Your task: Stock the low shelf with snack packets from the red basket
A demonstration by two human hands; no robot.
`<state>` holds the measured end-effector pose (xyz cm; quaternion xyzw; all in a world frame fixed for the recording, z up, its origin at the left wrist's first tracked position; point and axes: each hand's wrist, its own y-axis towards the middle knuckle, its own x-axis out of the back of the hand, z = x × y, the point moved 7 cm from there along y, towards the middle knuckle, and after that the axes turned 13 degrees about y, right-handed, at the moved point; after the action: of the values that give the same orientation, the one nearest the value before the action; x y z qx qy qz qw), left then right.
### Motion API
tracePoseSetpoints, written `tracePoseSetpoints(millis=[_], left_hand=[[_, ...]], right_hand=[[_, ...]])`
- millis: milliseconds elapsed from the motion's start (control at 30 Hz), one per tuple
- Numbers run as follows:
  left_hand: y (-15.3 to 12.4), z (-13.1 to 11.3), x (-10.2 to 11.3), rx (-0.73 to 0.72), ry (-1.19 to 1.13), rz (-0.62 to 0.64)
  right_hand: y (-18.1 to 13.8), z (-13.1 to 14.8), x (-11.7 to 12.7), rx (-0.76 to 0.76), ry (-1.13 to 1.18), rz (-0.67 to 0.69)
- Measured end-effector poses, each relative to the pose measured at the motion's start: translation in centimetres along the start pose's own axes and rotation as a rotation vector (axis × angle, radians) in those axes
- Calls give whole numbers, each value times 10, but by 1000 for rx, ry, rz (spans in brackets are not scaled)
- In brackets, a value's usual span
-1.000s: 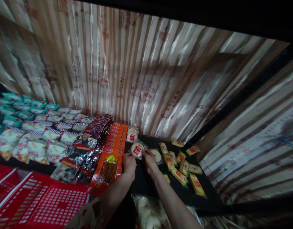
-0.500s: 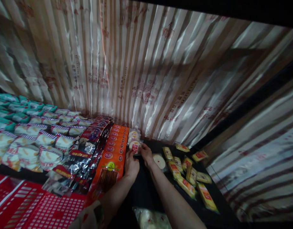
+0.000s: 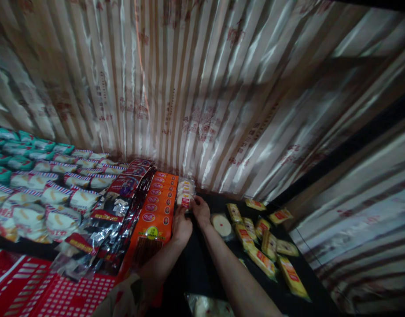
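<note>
My left hand and my right hand meet at a clear packet of round white crackers with a red label. The fingers of both are closed on its near edge, left hand at the bottom and right hand at the right side. More such packets lie in a row just behind it, overlapping. Left of them runs a column of orange snack packets. Another round white cracker packet lies flat to the right of my right wrist.
Several yellow packets are scattered on the black tabletop at right. Dark shiny packets, white bags and green bags stand in rows at left. A red basket sits at front left; a wrinkled printed curtain hangs behind.
The packet between my hands has moved slightly back and left, closer in line with those behind it. Both hands stay on it. The view has shifted a little.
</note>
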<state>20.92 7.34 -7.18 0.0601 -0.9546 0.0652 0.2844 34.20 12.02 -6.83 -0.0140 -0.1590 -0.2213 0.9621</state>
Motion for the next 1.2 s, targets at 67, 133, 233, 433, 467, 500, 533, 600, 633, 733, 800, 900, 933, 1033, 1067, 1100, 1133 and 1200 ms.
tracePoseSetpoints(millis=[67,133,233,433,467,500,533,600,633,733,800,900,933,1033,1067,1100,1133,1200], left_hand=[[1,1,-1,-5,6,6],[2,1,-2,-12,12,8],[2,1,-2,-18,18,6],[-1,-1,-2,-34,20,10],[-3,-3,-1,-41,18,14],[-4,-4,0,-48,17,18],[-6,-6,1,-51,16,23],[-10,-9,3,-45,18,33],[-13,-10,4,-37,19,38],[-23,-13,1,-8,19,68],[-32,-15,-4,11,15,94],[-45,-15,-12,47,16,139],[-49,-14,-14,61,18,153],[-59,-9,-18,104,25,180],[-61,-7,-18,119,27,184],[-64,-4,-17,136,30,184],[-66,0,-15,156,35,180],[-70,7,-9,198,48,167]], right_hand=[[-1,1,0,0,-31,-10],[-1,1,1,1,-59,-15],[0,1,0,2,-100,-18],[-4,5,1,31,-150,-40],[-6,6,4,41,-149,-47],[-10,7,8,61,-151,-51],[-14,9,13,95,-165,-51],[-24,13,26,203,-238,-40],[-31,14,33,262,-297,-37],[-50,9,57,332,-503,-72],[-60,2,71,290,-614,-97],[-75,2,75,252,-702,-40],[-81,5,72,240,-712,-1],[-101,15,59,191,-709,138],[-110,18,55,180,-700,179],[-118,20,51,181,-687,212],[-127,22,49,191,-670,235],[-142,23,48,223,-620,254]])
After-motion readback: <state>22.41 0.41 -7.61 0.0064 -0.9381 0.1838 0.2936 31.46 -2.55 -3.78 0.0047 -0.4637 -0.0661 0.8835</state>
